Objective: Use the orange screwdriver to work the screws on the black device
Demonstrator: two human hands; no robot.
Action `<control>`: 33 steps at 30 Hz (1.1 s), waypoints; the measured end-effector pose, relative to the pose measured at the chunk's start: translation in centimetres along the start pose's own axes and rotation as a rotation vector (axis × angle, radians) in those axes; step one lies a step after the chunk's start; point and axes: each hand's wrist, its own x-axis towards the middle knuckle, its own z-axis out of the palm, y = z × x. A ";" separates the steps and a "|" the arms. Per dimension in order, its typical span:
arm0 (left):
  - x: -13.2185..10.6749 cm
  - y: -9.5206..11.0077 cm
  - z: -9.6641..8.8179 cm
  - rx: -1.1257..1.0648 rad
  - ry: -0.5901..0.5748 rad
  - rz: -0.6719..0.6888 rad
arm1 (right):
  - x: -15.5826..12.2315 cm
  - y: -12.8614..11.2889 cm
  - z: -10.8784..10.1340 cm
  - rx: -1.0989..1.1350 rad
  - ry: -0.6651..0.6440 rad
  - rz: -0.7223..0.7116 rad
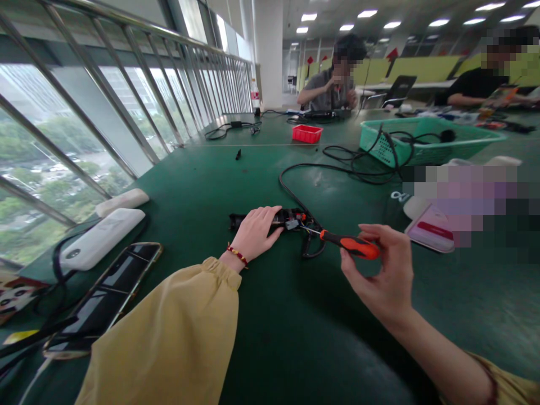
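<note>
My left hand (256, 232) lies with closed fingers over a small black device (291, 217) on the green table, holding it down. A black cable (295, 194) runs from the device toward the back. My right hand (382, 275) pinches an orange-handled screwdriver (350, 244); its tip rests at the device's right end, beside a red and grey part.
A phone (107, 292) and two white power banks (101, 236) lie at the left by the window railing. A green basket (426, 140) with cables and a red tray (306, 133) stand farther back. Two people sit at the far end.
</note>
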 end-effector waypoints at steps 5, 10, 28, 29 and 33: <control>0.0 0.0 0.0 0.000 -0.008 -0.003 | 0.0 0.0 -0.2 -0.061 -0.119 0.022; 0.0 0.0 0.0 -0.011 -0.008 -0.004 | -0.2 0.3 0.0 0.013 0.001 -0.028; 0.1 0.0 -0.1 -0.035 -0.006 0.001 | 0.0 0.3 0.0 -0.056 -0.099 0.045; 0.1 0.0 -0.1 -0.036 -0.005 0.000 | 0.0 0.3 0.0 -0.037 -0.064 0.034; 0.1 -0.1 0.0 -0.041 -0.005 -0.009 | 0.0 0.5 0.0 -0.011 -0.021 0.021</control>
